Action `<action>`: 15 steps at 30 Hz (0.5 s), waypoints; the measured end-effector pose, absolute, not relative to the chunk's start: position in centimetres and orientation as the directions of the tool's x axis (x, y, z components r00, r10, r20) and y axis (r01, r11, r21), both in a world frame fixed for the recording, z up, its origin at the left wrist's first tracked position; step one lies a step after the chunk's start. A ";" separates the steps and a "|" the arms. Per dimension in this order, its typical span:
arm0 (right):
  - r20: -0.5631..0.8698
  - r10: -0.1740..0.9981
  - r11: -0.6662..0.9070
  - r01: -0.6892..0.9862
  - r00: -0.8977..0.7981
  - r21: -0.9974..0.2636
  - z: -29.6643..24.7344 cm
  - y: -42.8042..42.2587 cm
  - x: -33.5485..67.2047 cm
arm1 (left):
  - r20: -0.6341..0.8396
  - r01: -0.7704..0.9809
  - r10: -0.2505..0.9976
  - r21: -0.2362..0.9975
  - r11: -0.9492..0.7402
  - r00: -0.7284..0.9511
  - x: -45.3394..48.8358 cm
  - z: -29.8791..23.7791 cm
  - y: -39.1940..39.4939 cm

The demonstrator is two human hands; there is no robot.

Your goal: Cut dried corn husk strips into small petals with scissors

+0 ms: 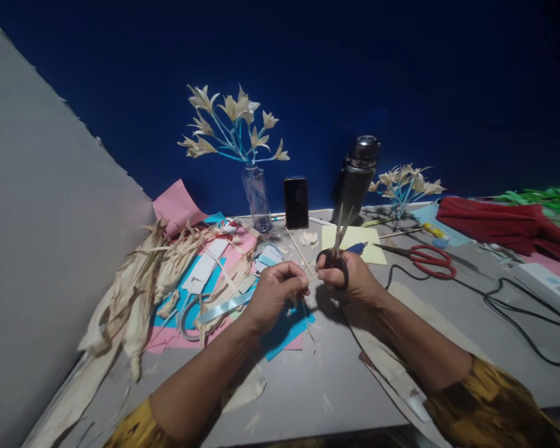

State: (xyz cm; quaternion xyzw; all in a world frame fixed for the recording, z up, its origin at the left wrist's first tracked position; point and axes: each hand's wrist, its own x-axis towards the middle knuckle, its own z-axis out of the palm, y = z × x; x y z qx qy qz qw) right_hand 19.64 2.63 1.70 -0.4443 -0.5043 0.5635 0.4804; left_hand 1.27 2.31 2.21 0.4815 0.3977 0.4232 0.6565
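In the middle of the head view my left hand [280, 289] is closed in a pinch. A thin pale strip [313, 279], possibly corn husk, runs from its fingertips towards my right hand. My right hand [354, 277] grips a pair of scissors [338, 239] by the dark handles, blades pointing up and away from the strip. The thumb and finger of that hand are close to the strip's other end; whether they touch it I cannot tell. Below my left hand lies blue paper [287, 336] with small scraps.
Dried corn husks [142, 298] and pink paper [177, 208] crowd the left. Behind stand a glass vase [257, 202] of husk flowers, a phone [296, 203] and a flask [354, 186]. Red-handled scissors [432, 261], a black cable [476, 286] and red cloth [504, 224] lie right.
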 end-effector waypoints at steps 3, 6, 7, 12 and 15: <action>-0.014 0.988 -0.052 -0.246 -0.154 -0.968 1.7 3.4 20.1 | -0.169 -0.265 0.943 0.932 0.247 0.285 1.5 2.3 2.2; 0.007 0.990 -0.044 -0.368 -0.138 -0.929 1.9 3.7 20.0 | -0.187 -0.290 0.958 0.925 0.246 0.216 1.6 2.6 2.2; 0.017 0.990 -0.036 -0.367 -0.142 -0.930 2.0 3.7 19.9 | -0.179 -0.275 0.962 0.933 0.232 0.205 1.6 2.6 2.1; -0.034 0.984 -0.067 -0.185 -0.177 -0.981 1.7 2.4 18.7 | -0.084 -0.124 0.972 0.986 0.113 0.218 1.7 2.6 1.9; -0.049 0.979 -0.098 -0.249 -0.196 -0.964 1.6 1.8 18.3 | -0.095 -0.164 0.944 0.974 0.153 0.316 1.7 2.6 1.8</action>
